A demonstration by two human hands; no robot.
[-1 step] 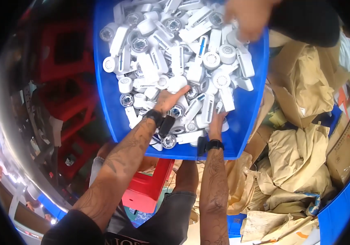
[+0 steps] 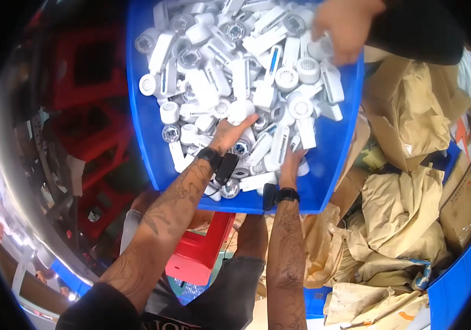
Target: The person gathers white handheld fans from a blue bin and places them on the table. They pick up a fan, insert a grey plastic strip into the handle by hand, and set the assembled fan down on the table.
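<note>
A blue bin [image 2: 339,159] is heaped with white plastic parts that have round, vented heads and slotted handles. My left hand [image 2: 228,136] reaches into the pile, thumb stretched to the right. Its fingers curl out of sight around a white round-headed part [image 2: 240,111]. Close to the bin's near side, my right hand [image 2: 289,166] is among the parts beside a slotted white part [image 2: 280,146]. Most of its fingertips are hidden there, so its grip is unclear. Each wrist wears a dark band with a small black block.
Another person's hand [image 2: 348,27], blurred, reaches over the bin's far right corner. Right of the bin are an open cardboard box [image 2: 392,140] and crumpled brown paper [image 2: 403,212]. A red stool [image 2: 194,258] stands below the bin, and red frames [image 2: 89,66] are at left.
The other person's hand has moved slightly right and down. The bin and its parts have shifted a little to the right. My hands stay nearly in place.
</note>
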